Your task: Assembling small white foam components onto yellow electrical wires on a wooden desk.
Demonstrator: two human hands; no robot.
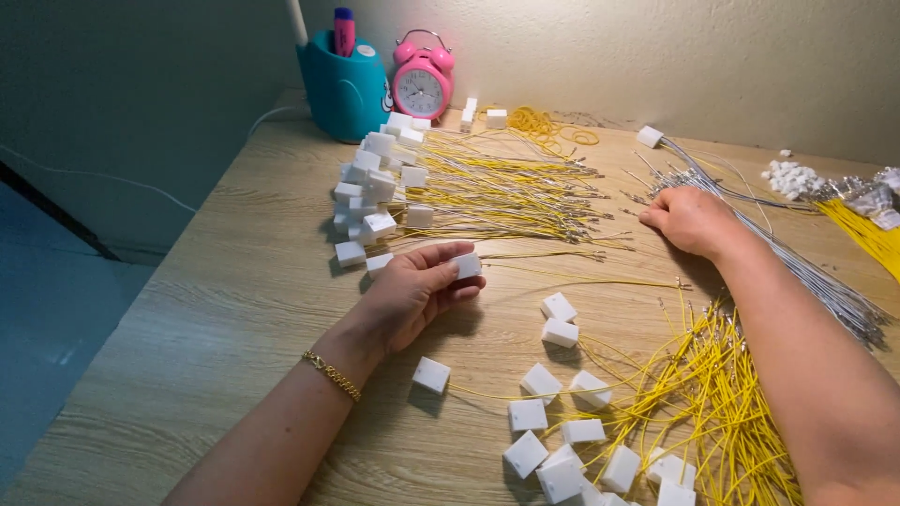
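Observation:
My left hand (417,292) rests on the wooden table (225,309) and pinches a small white plastic connector (467,265) with a yellow wire trailing right from it. A gold bracelet circles that wrist. My right hand (689,220) lies knuckles-up farther right, fingers curled on a bundle of grey wires (806,272); whether it grips any is unclear. Behind the left hand lies a row of finished white connectors with yellow wires (487,187). Loose white connectors (562,440) lie near the front edge, beside a heap of loose yellow wires (722,394).
A teal pen holder (345,89) and a pink alarm clock (422,84) stand at the back by the wall. Yellow rubber bands (544,122) lie behind the wires. Small white parts (792,176) and a further yellow wire bundle (867,230) sit far right.

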